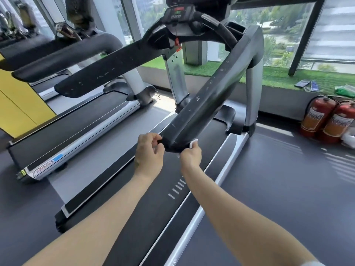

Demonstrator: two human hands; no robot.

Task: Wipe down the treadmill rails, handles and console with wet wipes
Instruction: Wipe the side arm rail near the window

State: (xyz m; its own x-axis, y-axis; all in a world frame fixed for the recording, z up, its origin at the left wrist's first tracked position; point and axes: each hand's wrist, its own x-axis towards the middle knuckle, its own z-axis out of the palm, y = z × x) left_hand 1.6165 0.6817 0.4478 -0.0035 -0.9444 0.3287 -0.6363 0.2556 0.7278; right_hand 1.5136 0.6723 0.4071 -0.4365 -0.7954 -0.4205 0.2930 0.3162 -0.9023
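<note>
In the middle of the frame both hands meet at the near end of the right handrail (207, 96), a long black padded bar that runs from there up to the upper right. The right hand (191, 156) has its fingers curled and pinches a small white wet wipe (193, 143) against the lower right edge of the rail end; only a little corner of the wipe shows, the rest is hidden inside the grip. The left hand (148, 153) is at the left side of the same rail end, its fingers curled with the fingertips at the black edge; if they really pinch the padding or only touch it, I cannot tell. The left handrail (107, 73) crosses the upper left of the frame, with small white marks on its surface. The console (178, 13) is at the top centre, partly cut off by the frame edge, and its display is too blurred to read. A red safety clip (177, 42) hangs under it. At the right edge two red fire extinguishers (326, 117) stand on the floor, and the white object beside them is cut off.
</note>
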